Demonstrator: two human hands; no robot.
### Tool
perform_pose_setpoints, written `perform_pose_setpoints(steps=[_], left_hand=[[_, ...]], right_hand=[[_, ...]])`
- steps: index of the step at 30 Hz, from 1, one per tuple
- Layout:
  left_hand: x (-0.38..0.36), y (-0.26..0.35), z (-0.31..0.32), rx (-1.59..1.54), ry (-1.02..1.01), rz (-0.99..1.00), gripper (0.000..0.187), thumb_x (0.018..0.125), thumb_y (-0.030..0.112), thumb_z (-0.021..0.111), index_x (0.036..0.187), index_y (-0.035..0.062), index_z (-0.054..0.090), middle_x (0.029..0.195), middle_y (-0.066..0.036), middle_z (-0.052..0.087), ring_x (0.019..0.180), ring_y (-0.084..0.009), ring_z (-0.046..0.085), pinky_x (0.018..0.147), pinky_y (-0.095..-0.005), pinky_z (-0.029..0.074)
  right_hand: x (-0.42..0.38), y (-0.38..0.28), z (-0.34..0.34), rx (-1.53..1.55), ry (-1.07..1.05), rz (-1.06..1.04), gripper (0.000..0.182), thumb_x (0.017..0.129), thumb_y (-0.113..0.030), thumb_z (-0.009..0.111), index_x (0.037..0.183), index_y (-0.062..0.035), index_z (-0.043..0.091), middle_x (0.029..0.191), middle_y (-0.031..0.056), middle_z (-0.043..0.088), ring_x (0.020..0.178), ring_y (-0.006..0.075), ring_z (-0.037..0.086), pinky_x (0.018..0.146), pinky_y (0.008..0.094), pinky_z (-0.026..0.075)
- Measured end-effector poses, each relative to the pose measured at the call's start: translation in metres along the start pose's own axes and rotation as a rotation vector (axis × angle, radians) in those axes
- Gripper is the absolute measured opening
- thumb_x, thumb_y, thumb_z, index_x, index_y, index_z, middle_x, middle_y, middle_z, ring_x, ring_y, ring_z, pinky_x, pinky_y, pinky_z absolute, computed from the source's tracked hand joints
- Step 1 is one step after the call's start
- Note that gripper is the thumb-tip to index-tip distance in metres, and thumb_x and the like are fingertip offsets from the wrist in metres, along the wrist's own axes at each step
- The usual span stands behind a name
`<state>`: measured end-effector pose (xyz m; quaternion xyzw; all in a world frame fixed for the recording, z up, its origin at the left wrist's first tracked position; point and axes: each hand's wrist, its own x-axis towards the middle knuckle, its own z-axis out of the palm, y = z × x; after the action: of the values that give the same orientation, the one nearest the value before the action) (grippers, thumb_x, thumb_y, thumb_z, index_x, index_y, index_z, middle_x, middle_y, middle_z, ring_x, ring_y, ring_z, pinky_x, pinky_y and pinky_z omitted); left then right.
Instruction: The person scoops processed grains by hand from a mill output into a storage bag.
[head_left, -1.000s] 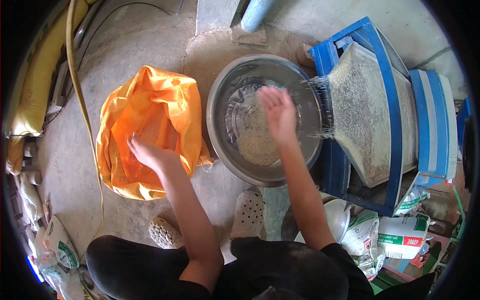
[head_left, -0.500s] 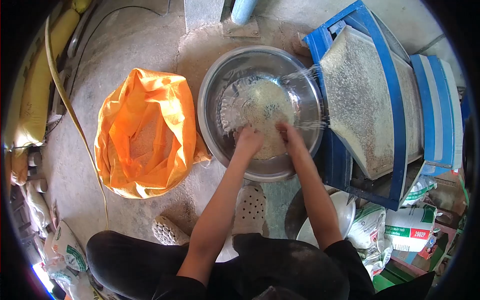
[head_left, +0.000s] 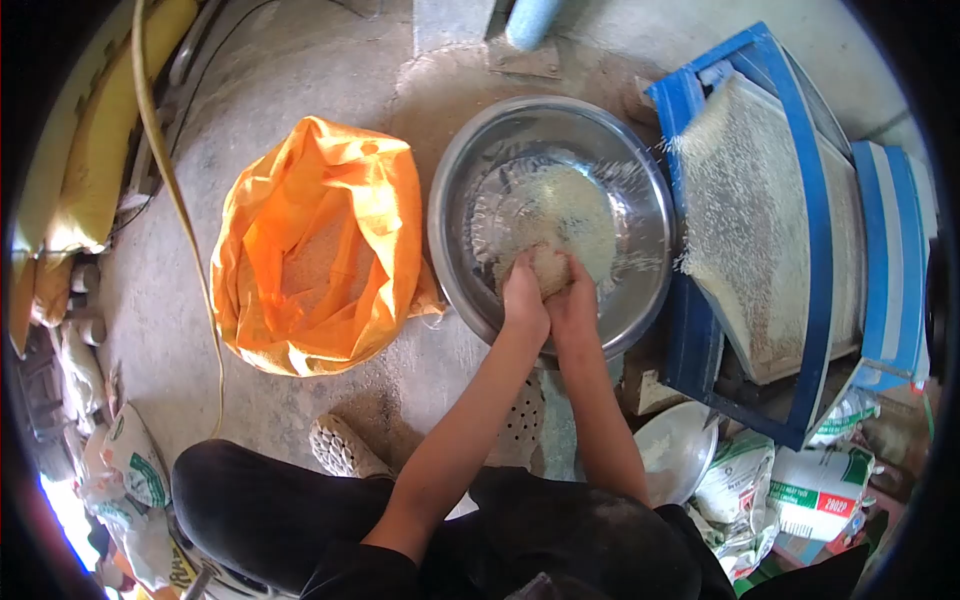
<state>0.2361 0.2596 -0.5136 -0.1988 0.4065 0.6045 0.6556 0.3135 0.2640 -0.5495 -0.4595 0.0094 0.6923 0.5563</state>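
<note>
A wide steel basin (head_left: 452, 215) holds a heap of pale rice grains (head_left: 590, 215). Inside its near part, my left hand (head_left: 524, 295) and my right hand (head_left: 574, 302) are cupped side by side, fingers curled around a scoop of rice (head_left: 548, 268). Two streams of grain fly into the basin from the blue-framed machine (head_left: 818, 200) on the right, whose sloping tray (head_left: 735, 220) is covered with grains. The undersides of both hands are hidden.
An open orange sack (head_left: 395, 210) with brownish grain inside stands left of the basin. A second metal bowl (head_left: 680, 450) and printed feed bags (head_left: 815, 480) lie at lower right. A yellowish hose (head_left: 175, 190) runs down the left over the concrete floor.
My hands were apart over the grain and have come together, gathering rice between them. The view has shifted, so the basin, sack and machine appear farther right. Grain keeps streaming from the machine.
</note>
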Motion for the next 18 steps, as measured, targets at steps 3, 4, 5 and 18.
perform_pose_setpoints(steps=[3, 4, 5, 18], left_hand=[[-0.009, 0.026, 0.011, -0.129, -0.181, 0.078, 0.028, 0.093, 0.018, 0.046, 0.110, -0.0020, 0.054, 0.107, -0.013, 0.058, 0.101, -0.0251, 0.057, 0.094, -0.0374, 0.044], [-0.017, 0.038, 0.017, -0.133, -0.174, 0.093, 0.028, 0.093, 0.018, 0.046, 0.110, -0.0020, 0.054, 0.107, -0.013, 0.058, 0.101, -0.0251, 0.057, 0.094, -0.0374, 0.044], [-0.025, 0.052, 0.020, -0.168, -0.261, 0.145, 0.025, 0.092, 0.018, 0.046, 0.106, -0.0013, 0.054, 0.105, -0.012, 0.058, 0.101, -0.0249, 0.057, 0.095, -0.0371, 0.043], [-0.052, 0.213, -0.078, -0.494, -0.240, 0.611, 0.041, 0.098, 0.026, 0.033, 0.129, 0.0027, 0.045, 0.127, -0.014, 0.052, 0.121, -0.0294, 0.047, 0.104, -0.0445, 0.037]], right_hand=[[-0.029, -0.004, 0.056, 0.029, -0.075, -0.052, 0.026, 0.097, -0.018, 0.046, 0.111, 0.0025, 0.052, 0.114, 0.0140, 0.055, 0.107, 0.0275, 0.054, 0.094, 0.0404, 0.045], [-0.034, -0.002, 0.071, 0.027, -0.083, -0.038, 0.026, 0.097, -0.018, 0.046, 0.111, 0.0025, 0.052, 0.114, 0.0140, 0.055, 0.107, 0.0275, 0.054, 0.094, 0.0404, 0.045], [-0.039, 0.001, 0.085, 0.020, -0.158, -0.074, 0.024, 0.097, -0.018, 0.046, 0.107, 0.0016, 0.054, 0.112, 0.0133, 0.056, 0.106, 0.0260, 0.055, 0.093, 0.0392, 0.045], [-0.067, 0.133, 0.197, -0.829, -0.869, -0.284, 0.032, 0.091, -0.019, 0.059, 0.113, 0.0037, 0.061, 0.114, 0.0138, 0.065, 0.106, 0.0179, 0.060, 0.093, 0.0286, 0.044]])
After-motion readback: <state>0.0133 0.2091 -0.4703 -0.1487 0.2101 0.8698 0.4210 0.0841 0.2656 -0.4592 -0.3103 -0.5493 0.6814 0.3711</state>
